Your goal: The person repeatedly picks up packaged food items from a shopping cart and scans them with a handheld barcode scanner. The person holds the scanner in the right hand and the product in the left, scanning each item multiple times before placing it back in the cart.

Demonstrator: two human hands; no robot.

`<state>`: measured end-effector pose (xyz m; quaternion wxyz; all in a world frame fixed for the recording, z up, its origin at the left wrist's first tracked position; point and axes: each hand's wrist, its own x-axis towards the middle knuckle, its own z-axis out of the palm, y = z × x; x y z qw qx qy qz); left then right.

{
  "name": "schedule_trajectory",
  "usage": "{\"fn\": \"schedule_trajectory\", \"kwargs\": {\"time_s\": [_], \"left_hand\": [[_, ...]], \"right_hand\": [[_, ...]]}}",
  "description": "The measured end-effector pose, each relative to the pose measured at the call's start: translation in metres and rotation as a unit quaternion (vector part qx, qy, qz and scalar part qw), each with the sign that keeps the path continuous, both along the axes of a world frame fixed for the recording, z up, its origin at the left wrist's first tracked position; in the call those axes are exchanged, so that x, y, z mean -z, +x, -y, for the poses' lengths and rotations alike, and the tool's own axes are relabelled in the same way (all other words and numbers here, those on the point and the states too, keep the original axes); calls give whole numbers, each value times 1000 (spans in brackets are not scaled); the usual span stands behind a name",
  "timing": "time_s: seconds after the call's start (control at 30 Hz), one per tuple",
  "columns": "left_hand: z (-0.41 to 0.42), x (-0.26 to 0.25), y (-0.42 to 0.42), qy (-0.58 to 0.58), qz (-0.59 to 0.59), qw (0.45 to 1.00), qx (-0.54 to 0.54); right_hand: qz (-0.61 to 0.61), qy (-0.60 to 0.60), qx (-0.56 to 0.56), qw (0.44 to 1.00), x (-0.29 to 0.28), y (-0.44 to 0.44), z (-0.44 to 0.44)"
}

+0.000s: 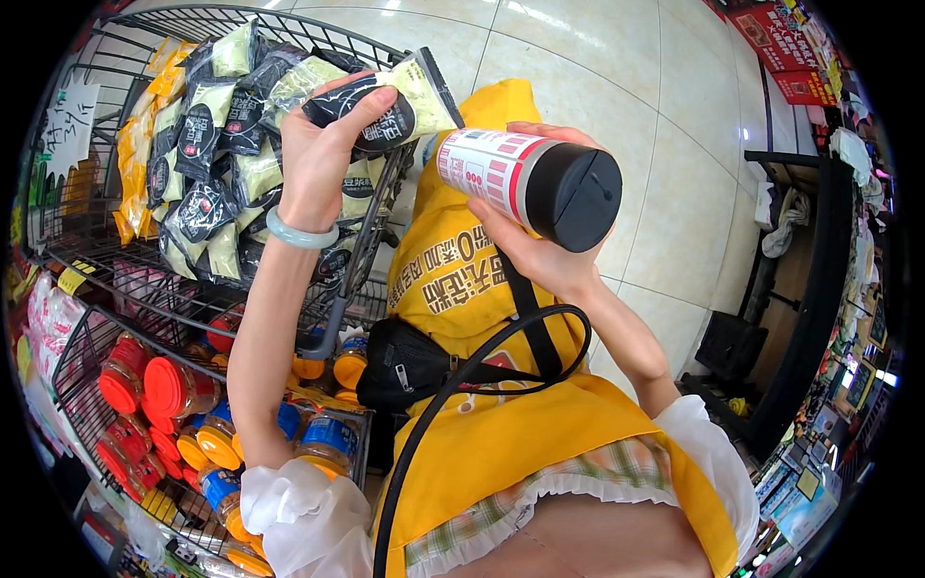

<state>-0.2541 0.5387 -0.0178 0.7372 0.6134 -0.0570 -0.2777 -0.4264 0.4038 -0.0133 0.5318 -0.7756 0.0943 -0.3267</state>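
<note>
My left hand (321,155), with a pale bangle at its wrist, grips a small black and pale-green plastic packet (415,101) above the right end of a wire basket. Many similar packets (199,134) are heaped in that basket, below and left of the hand. In my right hand (538,253) lies a cylindrical container with a black lid (578,195) and a white and red printed label. It is tilted, lid toward the lower right, in front of my yellow apron (470,267). The packet's end is close to the container's far end; whether they touch is unclear.
Yellow packets (137,159) stand along the left of the upper wire basket (340,32). A lower wire basket (79,361) holds jars with red lids (165,388) and orange lids (219,446). A black-framed shelf (802,289) stands at right on the tiled floor (578,72). A black cable (426,419) loops before my apron.
</note>
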Motion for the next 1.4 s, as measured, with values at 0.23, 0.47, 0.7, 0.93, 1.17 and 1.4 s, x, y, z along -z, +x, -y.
{"fn": "schedule_trajectory", "kwargs": {"time_s": [0.23, 0.47, 0.7, 0.93, 1.17, 1.4], "left_hand": [[0, 0, -1, 31, 39, 999, -1], [2, 0, -5, 38, 26, 999, 9], [-5, 0, 11, -45, -99, 991, 81], [-3, -6, 1, 18, -42, 995, 87], [0, 1, -2, 0, -78, 993, 92], [0, -1, 1, -12, -96, 993, 68]], "right_hand": [[11, 5, -21, 1000, 0, -5, 0], [25, -10, -8, 1000, -4, 1, 5], [19, 20, 0, 1000, -4, -2, 2], [-5, 21, -5, 1000, -2, -7, 3], [-16, 28, -6, 999, 5, -9, 1], [1, 43, 3, 999, 3, -10, 0]]}}
